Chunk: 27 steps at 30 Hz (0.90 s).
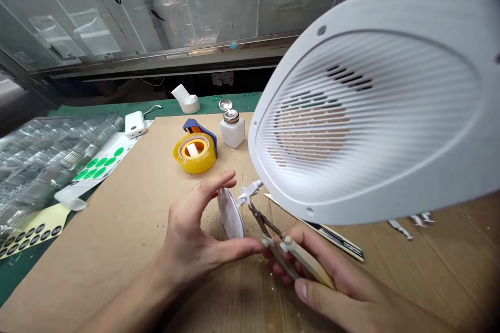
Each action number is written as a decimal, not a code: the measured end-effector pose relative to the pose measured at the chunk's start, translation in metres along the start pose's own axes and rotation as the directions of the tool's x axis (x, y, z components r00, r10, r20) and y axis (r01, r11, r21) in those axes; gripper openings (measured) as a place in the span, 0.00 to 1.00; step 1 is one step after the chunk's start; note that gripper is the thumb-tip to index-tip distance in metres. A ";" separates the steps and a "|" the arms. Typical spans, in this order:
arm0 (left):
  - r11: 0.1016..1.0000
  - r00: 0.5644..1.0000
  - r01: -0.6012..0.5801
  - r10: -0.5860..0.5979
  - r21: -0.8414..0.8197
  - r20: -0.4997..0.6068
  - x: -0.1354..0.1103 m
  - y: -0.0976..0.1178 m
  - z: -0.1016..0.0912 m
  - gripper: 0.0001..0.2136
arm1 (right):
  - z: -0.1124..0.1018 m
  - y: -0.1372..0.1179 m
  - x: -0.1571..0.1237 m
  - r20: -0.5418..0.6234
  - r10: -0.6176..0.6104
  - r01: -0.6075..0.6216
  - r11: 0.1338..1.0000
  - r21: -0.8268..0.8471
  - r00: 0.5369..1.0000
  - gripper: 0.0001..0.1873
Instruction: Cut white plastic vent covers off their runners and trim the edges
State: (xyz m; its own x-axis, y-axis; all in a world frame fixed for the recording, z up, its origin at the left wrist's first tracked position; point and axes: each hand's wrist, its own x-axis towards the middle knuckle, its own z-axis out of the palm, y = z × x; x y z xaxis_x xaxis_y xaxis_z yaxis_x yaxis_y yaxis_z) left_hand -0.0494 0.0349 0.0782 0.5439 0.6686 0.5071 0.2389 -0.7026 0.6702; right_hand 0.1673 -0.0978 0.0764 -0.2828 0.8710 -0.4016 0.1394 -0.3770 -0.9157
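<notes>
Head view, nearest edge first: the right hand (339, 281) wraps its fingers around steel pliers with pale yellowish handles (308, 263). The left hand (191, 229) arches its thumb and index finger moderately wide, holding a thin round white disc (231, 213) by its rim, upright and nearly edge-on, just above the desk. A small branched white plastic piece (249, 191) sits at the pliers' tips, close against the disc; whether the two are joined cannot be told. The disc looks light, stiff and smooth, perhaps slippery on its face, so opposite points of the rim seem the best hold; the branched piece looks thin enough to snap.

At the right, a large white ribbed plastic shell with slots (375, 130) hides part of the desk, which is covered in brown cardboard (128, 208) lightly littered with specks. Farther off stand a yellow tape roll on a blue dispenser (197, 161) and a square white bottle with a metal cap (233, 132). Green surface (246, 99) borders the cardboard; behind rises a grey, scuffed panel wall (219, 0).
</notes>
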 end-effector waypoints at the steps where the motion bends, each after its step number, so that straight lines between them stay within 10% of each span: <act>1: 1.000 1.000 -0.016 0.016 -0.004 0.003 -0.001 0.000 0.001 0.43 | -0.001 -0.001 0.000 0.007 -0.007 0.007 1.000 0.001 1.000 0.16; 6: 0.999 0.999 -0.047 0.047 0.016 0.003 -0.001 0.000 0.003 0.43 | -0.002 -0.004 0.000 -0.009 -0.075 0.076 0.990 0.117 0.997 0.31; 27: 0.986 0.987 -0.147 0.151 0.081 -0.057 -0.007 0.007 0.013 0.34 | 0.009 0.008 0.000 -0.064 0.045 -0.048 0.997 -0.055 0.997 0.35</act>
State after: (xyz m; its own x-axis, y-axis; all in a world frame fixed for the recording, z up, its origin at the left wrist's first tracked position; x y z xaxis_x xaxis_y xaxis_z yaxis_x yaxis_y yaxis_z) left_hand -0.0413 0.0222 0.0724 0.5269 0.5674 0.6328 0.2214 -0.8105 0.5423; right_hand 0.1594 -0.1035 0.0693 -0.2146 0.8719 -0.4402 0.2048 -0.4005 -0.8931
